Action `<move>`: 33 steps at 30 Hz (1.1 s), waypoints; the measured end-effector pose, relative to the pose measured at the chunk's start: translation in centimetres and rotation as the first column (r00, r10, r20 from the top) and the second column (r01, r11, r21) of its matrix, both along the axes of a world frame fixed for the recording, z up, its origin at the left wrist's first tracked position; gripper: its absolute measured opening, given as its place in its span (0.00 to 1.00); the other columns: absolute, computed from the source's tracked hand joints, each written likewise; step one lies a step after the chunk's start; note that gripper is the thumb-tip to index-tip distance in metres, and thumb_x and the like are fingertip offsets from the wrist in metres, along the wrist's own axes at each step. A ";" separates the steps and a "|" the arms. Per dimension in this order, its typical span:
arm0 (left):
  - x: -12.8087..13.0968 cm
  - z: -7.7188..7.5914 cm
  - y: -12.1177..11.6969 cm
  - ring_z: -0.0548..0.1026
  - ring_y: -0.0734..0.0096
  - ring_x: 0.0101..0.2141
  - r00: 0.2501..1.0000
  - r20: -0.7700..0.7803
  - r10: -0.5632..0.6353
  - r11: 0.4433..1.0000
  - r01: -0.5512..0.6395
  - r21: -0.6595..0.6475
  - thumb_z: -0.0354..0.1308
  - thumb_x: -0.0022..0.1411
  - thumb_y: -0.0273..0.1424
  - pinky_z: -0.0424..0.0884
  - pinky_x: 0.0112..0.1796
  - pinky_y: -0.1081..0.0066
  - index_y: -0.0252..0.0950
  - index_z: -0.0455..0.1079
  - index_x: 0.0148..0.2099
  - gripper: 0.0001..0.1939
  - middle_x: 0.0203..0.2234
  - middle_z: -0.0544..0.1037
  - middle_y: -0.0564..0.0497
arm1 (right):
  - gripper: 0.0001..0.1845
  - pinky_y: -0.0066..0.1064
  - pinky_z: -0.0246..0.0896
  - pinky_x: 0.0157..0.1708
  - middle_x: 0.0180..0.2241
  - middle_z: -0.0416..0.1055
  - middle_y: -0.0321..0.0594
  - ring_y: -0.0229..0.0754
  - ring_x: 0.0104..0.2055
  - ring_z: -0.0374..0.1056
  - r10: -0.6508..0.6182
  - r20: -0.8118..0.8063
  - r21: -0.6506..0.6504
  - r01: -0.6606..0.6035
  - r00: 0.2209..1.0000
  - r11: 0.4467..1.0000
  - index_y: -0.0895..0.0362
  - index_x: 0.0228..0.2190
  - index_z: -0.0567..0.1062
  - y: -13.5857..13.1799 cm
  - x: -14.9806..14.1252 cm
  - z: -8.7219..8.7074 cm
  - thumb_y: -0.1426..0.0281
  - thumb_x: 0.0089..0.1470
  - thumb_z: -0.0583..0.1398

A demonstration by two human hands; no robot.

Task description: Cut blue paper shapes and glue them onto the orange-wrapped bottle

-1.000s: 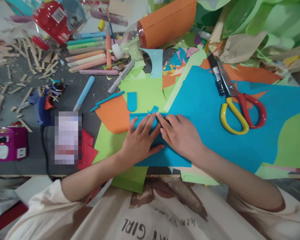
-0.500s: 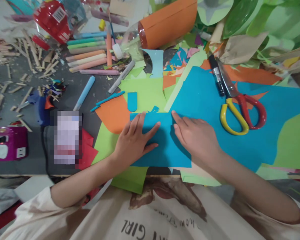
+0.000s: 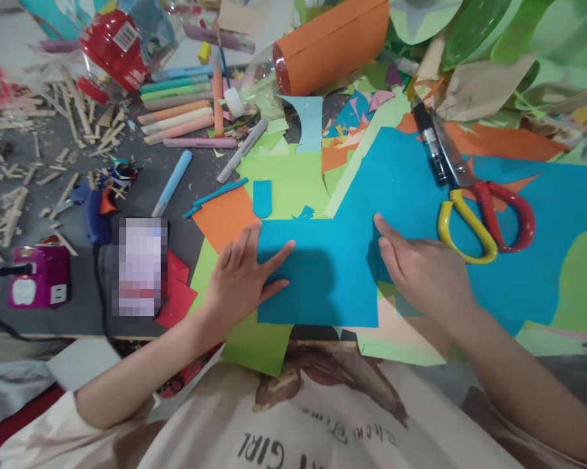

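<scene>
Paper (image 3: pixel 317 277), blue, has the left hand (image 3: pixel 237 270) spread on its left edge; the right hand (image 3: pixel 425 273), loosely open, index extended, is at its far right corner.

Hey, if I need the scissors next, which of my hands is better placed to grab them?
Probably your right hand: it is close to the scissors' yellow handle. Your left hand is farther off, across the blue sheet, with its fingers over that left edge.

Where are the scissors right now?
In the head view, the scissors lie toward the right, over the large blue paper, just beyond the right hand, with a black pen-like tool alongside.
</scene>
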State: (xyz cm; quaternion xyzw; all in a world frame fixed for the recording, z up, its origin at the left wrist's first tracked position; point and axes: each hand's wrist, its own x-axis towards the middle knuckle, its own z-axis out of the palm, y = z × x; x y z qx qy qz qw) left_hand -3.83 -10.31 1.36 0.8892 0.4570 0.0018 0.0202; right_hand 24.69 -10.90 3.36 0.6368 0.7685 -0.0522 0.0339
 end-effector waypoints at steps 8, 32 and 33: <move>0.3 0.4 0.2 0.64 0.44 0.62 1.000 -0.016 -0.002 1.000 0.002 -0.022 0.54 0.66 0.45 0.63 0.55 0.52 0.54 0.55 0.68 0.30 0.65 0.61 0.37 | 0.30 0.39 0.63 0.31 0.40 0.71 0.53 0.52 0.38 0.68 0.051 -0.152 0.139 -0.030 0.987 0.990 0.61 0.55 0.69 0.3 0.4 -1.3 0.52 0.63 0.50; 5.3 1.7 5.6 0.77 0.58 0.46 0.943 0.329 0.051 0.968 0.035 -0.250 0.41 0.67 0.24 0.73 0.44 0.62 0.32 0.71 0.55 0.22 0.47 0.79 0.40 | 0.20 0.40 0.72 0.38 0.40 0.75 0.47 0.45 0.40 0.75 -0.161 -0.844 -0.019 0.272 0.512 0.962 0.54 0.48 0.67 1.8 1.8 0.6 0.56 0.58 0.58; 5.1 1.9 6.0 0.76 0.59 0.46 0.912 0.383 0.143 0.943 -0.008 -0.332 0.42 0.67 0.26 0.72 0.45 0.63 0.32 0.72 0.54 0.21 0.47 0.80 0.41 | 0.21 0.40 0.71 0.40 0.43 0.75 0.50 0.46 0.42 0.75 -0.153 -0.837 0.008 0.292 0.526 0.956 0.54 0.50 0.66 1.9 2.4 0.7 0.58 0.58 0.58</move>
